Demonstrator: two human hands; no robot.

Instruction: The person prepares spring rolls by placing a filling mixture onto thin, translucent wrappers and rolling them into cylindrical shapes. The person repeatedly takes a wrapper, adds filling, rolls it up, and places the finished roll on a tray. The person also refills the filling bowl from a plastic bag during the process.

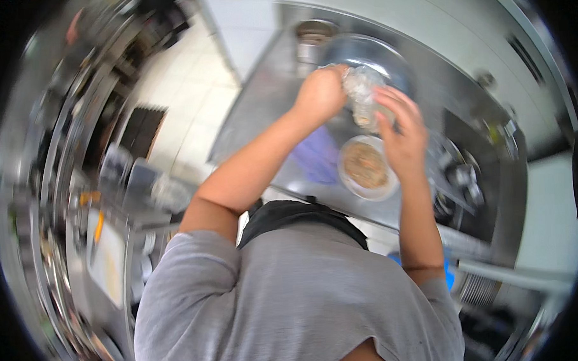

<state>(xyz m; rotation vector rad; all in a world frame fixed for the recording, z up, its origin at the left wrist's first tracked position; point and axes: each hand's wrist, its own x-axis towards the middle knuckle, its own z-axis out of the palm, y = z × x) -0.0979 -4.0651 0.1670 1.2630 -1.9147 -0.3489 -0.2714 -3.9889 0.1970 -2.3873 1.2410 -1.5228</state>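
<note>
A crumpled clear plastic bag [362, 85] hangs over the steel counter, its lower end narrowed and holding some pale, lumpy contents. My left hand [322, 93] is closed around the bag's upper side. My right hand [404, 128] is on the bag's other side with fingers and thumb apart; its fingertips are at the edge of the plastic, and blur hides whether they touch it. Just below the bag stands a white bowl [345, 181] filled with a brownish food mixture [365, 164] with orange bits. A large shiny metal bowl [365, 46] is behind the bag.
A purple cloth or bag [316, 155] lies left of the white bowl on the steel counter [262, 110]. Behind it stands a metal canister [312, 36]. To the right, a sink [504, 187] holds metal utensils [463, 174]. A white cutting board [108, 263] is at far left.
</note>
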